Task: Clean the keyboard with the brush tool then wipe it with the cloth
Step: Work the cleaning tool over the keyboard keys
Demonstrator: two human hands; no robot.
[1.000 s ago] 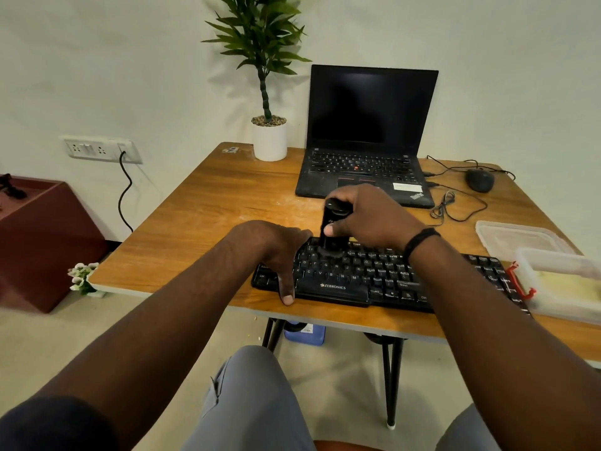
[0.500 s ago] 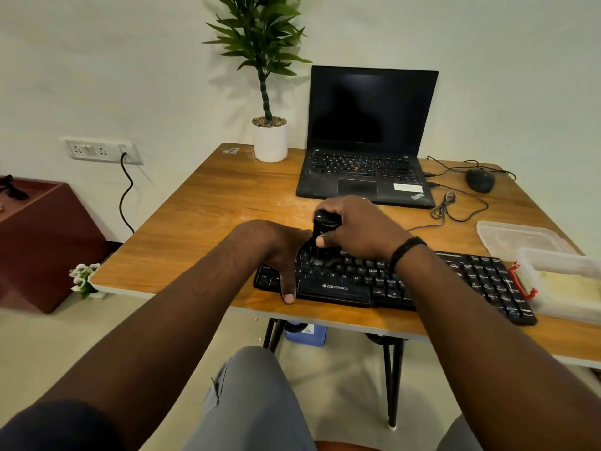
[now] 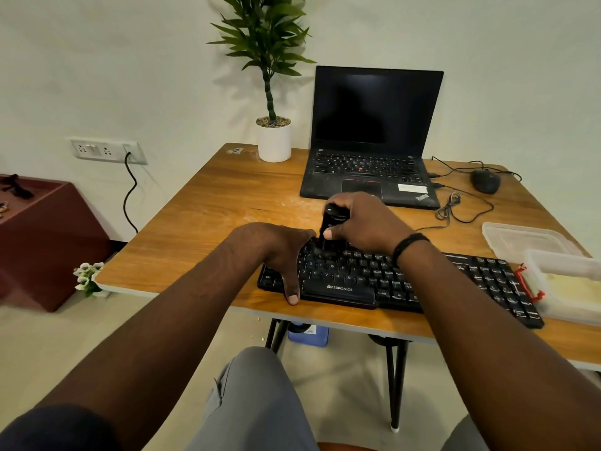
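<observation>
Risk: keyboard (image 3: 406, 281) may skid off the bench (image 3: 211, 222) edge if the left hand (image 3: 276, 252), flat and pressing, slackens; right hand (image 3: 357, 222) grips brush tool (image 3: 327, 222) upright.

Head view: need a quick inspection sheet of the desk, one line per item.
Surface: wooden table, faint pale dust marks near the laptop.
Job's things: black keyboard at the near edge; black brush tool upright on its upper-left keys. Cloth: nothing seen.
Clutter: open laptop, screen dark; potted plant; two clear plastic containers on the right.
Grippers: left hand rests on the keyboard's left end, thumb at the front edge; right hand grips the brush.
Cables: mouse lead loops beside the laptop.
Surroundings: wall socket with a black cord plugged in.
</observation>
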